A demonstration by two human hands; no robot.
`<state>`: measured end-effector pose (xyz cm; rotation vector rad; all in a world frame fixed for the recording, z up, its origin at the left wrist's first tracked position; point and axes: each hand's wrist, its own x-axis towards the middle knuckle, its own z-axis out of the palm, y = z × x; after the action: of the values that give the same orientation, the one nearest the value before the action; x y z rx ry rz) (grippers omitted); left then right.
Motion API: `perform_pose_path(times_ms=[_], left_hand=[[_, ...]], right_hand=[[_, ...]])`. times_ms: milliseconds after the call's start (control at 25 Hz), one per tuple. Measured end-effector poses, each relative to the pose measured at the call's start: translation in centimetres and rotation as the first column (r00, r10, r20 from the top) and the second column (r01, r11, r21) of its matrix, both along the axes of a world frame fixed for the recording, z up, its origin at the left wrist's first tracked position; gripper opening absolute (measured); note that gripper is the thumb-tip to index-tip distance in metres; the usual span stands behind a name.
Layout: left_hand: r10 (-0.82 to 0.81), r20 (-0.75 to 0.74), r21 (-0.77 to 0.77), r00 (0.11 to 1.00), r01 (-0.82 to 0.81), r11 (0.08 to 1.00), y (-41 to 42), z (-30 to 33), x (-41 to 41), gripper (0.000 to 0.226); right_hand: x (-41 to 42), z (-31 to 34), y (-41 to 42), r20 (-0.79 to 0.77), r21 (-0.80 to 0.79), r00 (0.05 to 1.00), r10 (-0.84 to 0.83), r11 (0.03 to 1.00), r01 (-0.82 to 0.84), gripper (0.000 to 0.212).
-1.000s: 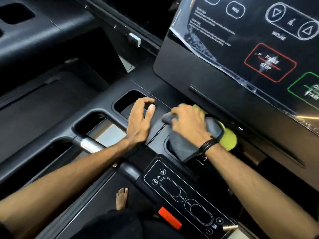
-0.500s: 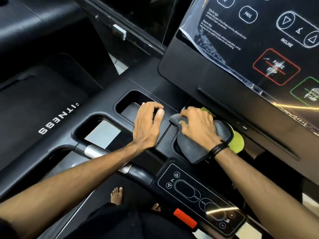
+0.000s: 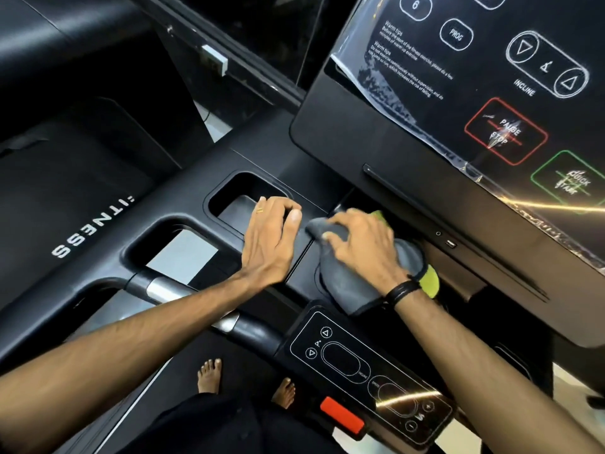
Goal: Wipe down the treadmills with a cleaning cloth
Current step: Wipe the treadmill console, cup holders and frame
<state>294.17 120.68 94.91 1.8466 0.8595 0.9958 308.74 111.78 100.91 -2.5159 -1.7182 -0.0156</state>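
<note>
Wiping of the console tray (image 3: 196,191) is under way: right hand (image 3: 363,244) grips the cloth (image 3: 343,283) there, left hand (image 3: 271,237) rests flat beside it, and the control panel (image 3: 370,371) likely needs wiping next.

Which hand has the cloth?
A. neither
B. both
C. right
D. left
C: the right hand presses the grey cloth onto the console tray, while the left hand rests flat beside it, off the cloth.
</note>
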Motion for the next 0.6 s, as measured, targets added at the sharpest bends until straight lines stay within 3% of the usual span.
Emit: perform_pose_path(times_ms=[280,480,600], left_hand=[[-0.010,-0.249,0.164,0.968,0.052,0.985,-0.2,-0.4,0.1,0.042],[0.029,-0.306,0.260,0.952,0.054,0.964,-0.3,-0.7,0.5,0.039],[0.033,-0.335,0.282,0.942,0.067,0.957,-0.5,-0.6,0.8,0.039]], right_hand=[[2.8,-2.6,-6.3,0.071,0.163,0.996,0.044,0.985,-0.055,0.024],[7.5,-3.1,-15.4,0.146,0.194,0.988,-0.057,0.981,0.028,0.035],[7.6,-3.3,-15.8,0.131,0.204,0.987,-0.091,0.977,0.063,0.033]])
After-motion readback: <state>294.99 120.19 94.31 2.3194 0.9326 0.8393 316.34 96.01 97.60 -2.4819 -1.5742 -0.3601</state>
